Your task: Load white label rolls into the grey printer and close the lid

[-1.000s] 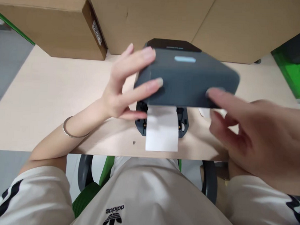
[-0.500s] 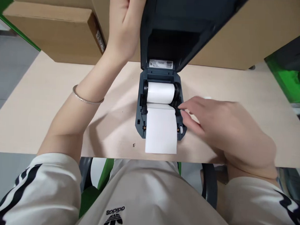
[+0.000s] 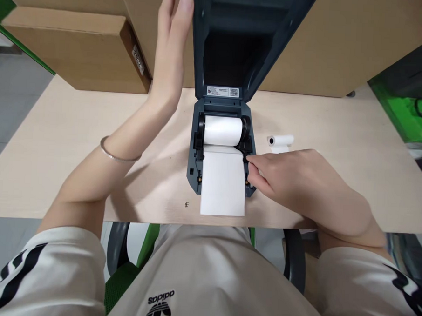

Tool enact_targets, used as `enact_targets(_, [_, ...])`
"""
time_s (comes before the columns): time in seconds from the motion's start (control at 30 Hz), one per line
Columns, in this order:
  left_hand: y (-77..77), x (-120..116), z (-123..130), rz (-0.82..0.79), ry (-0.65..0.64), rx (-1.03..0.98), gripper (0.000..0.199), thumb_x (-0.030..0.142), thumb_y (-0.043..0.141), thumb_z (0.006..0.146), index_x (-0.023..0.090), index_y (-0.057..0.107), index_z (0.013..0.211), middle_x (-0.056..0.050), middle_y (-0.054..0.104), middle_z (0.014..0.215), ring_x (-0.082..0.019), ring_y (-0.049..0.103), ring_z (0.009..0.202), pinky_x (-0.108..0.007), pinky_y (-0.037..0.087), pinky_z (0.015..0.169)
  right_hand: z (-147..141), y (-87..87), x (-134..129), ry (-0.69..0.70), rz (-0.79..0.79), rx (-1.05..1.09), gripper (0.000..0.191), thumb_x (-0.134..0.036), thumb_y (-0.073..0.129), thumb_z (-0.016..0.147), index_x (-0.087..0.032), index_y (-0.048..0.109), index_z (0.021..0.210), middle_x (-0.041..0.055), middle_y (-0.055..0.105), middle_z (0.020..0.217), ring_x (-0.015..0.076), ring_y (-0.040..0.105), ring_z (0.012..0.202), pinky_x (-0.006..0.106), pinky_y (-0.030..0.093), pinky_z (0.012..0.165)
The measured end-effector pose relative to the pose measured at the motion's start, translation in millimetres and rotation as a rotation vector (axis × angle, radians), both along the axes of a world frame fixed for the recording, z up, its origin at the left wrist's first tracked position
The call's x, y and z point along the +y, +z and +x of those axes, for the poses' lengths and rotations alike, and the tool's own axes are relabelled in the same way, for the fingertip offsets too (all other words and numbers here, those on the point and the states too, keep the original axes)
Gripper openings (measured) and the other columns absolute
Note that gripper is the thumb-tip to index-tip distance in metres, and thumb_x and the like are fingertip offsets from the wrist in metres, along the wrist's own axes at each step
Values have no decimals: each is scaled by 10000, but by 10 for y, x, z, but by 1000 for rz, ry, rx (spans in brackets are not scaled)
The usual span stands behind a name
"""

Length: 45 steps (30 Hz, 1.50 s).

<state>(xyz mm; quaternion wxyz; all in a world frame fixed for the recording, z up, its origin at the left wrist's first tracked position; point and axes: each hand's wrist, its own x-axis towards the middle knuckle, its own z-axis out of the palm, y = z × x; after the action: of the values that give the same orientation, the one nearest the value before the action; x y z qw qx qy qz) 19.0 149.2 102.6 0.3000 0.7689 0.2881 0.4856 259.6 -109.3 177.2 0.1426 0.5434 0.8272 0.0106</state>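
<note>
The head view shows a light wooden table (image 3: 371, 174), with a dark printer (image 3: 223, 104) standing near the middle of its near edge. The printer's lid (image 3: 243, 52) is swung up and away from the person, its top cut off by the frame. The raised lid leaves the inside exposed, presumably so the fingers can get in beside the paper.

A white paper roll (image 3: 223, 130) sits between black holders, which seem to be there to centre it. From it a paper strip (image 3: 224, 184) runs out over the printer's front and ends just short of the table's near edge.

The left hand (image 3: 170, 58) stretches up along the lid's left edge, fingers straight and partly out of frame; it probably steadies the lid, but whether it grasps it cannot be told. The right hand (image 3: 290, 173) reaches in from the right, thumb and forefinger bent close together at the printer's right wall, next to the strip. Whether they pinch a part or only press on it cannot be told.

Right of the printer, beyond the right hand, lies a small white roll (image 3: 281, 140), apparently set aside. A flat cardboard box (image 3: 75, 54) stands by the table's far left corner, and a larger box (image 3: 327, 51) lines the far edge.
</note>
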Motion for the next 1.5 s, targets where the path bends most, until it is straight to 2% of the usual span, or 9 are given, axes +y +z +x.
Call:
enact_targets(0.1, [-229,-770,-18,-46,-11,6,1201,1116,538,955,626,112,1965,237,546,1927,-225,-354,1963,-544,-131,1666,61,-70,14,67,87,50,433,-206,478,1123,-194,632,718,34,535,598,162,289,574,336,181,617])
enact_targets(0.17, [-336,-965,-82,-84,-10,-5,1200,1078,604,974,632,98,1967,260,529,1935,-214,-390,1950,-535,-174,1663,66,-81,43,71,97,76,460,-260,469,1150,-187,700,759,56,607,635,173,369,586,340,201,629])
enact_targets(0.4, [-564,-456,-282,-170,29,10,1209,1084,649,986,408,359,1946,118,265,2105,-329,-118,2022,-535,-73,1681,-42,-15,54,-76,31,-6,468,-361,531,1200,-177,852,913,114,783,772,256,683,710,360,247,681])
enact_targets(0.6, [-922,-963,-339,-474,68,40,1626,664,1096,740,376,86,1982,-86,48,2144,-499,-128,2004,-682,75,1644,-38,-100,399,5,154,135,396,-330,567,1197,-141,860,1384,179,875,1422,363,829,1221,411,536,929])
enact_targets(0.73, [-803,-1379,-236,-769,90,22,1478,410,899,708,235,116,1949,-189,133,2116,-488,168,1982,-646,332,1584,-159,-221,880,172,62,123,540,-362,719,1104,-65,769,1553,238,805,1518,422,754,1404,505,535,1204])
enact_targets(0.83, [-634,-1514,-97,-767,51,-29,1095,392,736,673,163,542,1726,-204,664,1778,-492,589,1688,-594,583,1345,-317,-270,1099,112,-77,65,632,-387,784,1077,-41,710,1601,258,794,1496,415,766,1345,492,527,1177])
enact_targets(0.9, [-571,-1554,-36,-739,85,-74,969,396,697,646,161,663,1586,-145,804,1469,-419,708,1400,-508,620,1142,-399,-279,1163,77,-126,45,641,-368,812,1056,-45,691,1596,261,798,1482,407,780,1293,473,528,1128])
enact_targets(1.2, [-524,-1650,6,-707,139,-169,722,370,684,653,178,788,1342,-4,723,975,-222,546,890,-346,441,768,-350,-232,1174,85,-46,100,691,-324,885,916,-86,688,1534,229,812,1443,415,787,1253,483,538,1113])
enact_targets(1.5, [-583,-1627,-31,-626,114,-128,804,384,650,730,165,788,1491,-53,866,1233,-296,709,1132,-382,600,955,438,348,751,-18,231,468,864,-717,857,812,-351,695,1578,124,792,1530,440,784,1342,579,633,1116])
